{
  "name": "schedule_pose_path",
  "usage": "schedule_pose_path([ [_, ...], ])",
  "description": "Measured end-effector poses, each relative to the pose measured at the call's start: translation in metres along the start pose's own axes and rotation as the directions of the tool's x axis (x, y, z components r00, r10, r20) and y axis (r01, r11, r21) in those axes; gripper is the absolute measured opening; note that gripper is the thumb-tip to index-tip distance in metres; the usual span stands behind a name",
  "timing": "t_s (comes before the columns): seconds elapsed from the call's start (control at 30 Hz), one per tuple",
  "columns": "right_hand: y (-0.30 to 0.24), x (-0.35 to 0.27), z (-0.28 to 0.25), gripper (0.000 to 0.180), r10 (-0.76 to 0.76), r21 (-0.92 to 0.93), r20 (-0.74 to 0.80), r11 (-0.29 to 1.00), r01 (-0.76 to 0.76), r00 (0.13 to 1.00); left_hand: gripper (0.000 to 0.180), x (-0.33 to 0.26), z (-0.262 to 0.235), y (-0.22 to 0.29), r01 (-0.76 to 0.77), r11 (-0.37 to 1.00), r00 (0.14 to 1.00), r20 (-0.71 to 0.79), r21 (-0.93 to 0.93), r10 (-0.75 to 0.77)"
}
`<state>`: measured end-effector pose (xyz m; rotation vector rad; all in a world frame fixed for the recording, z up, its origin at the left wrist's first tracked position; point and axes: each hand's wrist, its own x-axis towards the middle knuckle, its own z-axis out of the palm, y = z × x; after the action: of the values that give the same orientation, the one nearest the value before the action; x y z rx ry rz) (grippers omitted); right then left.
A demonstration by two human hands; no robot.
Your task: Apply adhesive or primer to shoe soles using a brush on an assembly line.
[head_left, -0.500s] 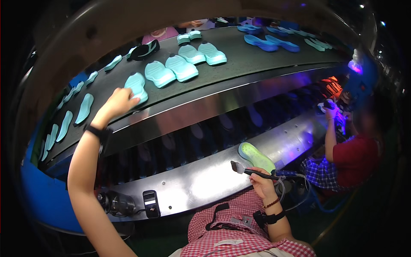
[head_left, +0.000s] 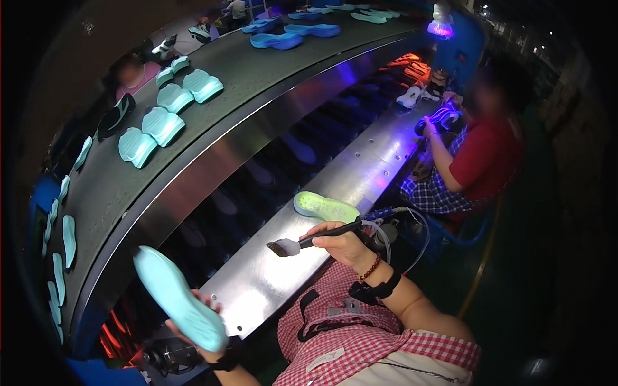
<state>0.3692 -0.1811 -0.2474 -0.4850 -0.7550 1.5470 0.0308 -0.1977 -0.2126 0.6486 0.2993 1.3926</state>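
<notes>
My left hand (head_left: 211,356) grips a pale turquoise shoe sole (head_left: 175,293) at its lower end, thumb and fingers on opposite sides. The sole is raised and tilted over the near left end of the metal ledge. My right hand (head_left: 346,248) is closed around the black handle of a brush (head_left: 284,248), its dark bristles pointing left above the ledge. A clear tube runs from the handle's rear. Just beyond the brush, a yellow-green sole with a blue rim (head_left: 325,207) lies on the metal ledge (head_left: 257,281), its inner side facing up.
A dark conveyor belt (head_left: 212,122) curves past on the left, carrying turquoise soles (head_left: 163,125) and blue ones (head_left: 277,40). A co-worker in red (head_left: 486,154) sits at right under a purple lamp (head_left: 440,26). Orange-glowing heaters (head_left: 412,66) show below the belt.
My left hand has lifted a turquoise sole off the belt and brought it down toward me. The view has turned right. My right hand still holds the brush.
</notes>
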Motion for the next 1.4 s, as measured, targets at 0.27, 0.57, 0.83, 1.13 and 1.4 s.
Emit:
schedule_pose_path([
  [0.27,0.029,0.006,0.019,0.021,0.162,-0.1,0.109,0.983,-0.151,0.981,0.081,0.004,-0.021,-0.101,0.344,0.859,0.921,-0.044,-0.379,-0.388],
  [0.57,0.057,0.038,0.026,0.019,0.231,-0.276,-0.01,0.934,-0.225,0.973,0.077,0.002,0.019,-0.124,0.319,0.883,0.91,-0.151,-0.345,-0.387],
  [0.83,0.062,0.03,0.08,0.018,-0.11,-0.786,0.438,0.434,0.44,0.892,0.062,0.01,0.008,-0.123,0.155,0.951,0.909,-0.339,-0.266,-0.243],
  [1.13,0.01,0.021,0.081,0.017,0.232,-0.649,0.263,0.761,-0.006,0.937,0.075,0.003,0.012,-0.091,0.205,0.955,0.944,-0.217,-0.213,-0.25],
  [1.4,0.008,0.02,0.094,0.02,0.234,-0.569,0.478,0.817,0.095,0.846,0.068,0.011,0.021,-0.095,0.134,0.888,0.948,-0.205,-0.439,-0.245],
])
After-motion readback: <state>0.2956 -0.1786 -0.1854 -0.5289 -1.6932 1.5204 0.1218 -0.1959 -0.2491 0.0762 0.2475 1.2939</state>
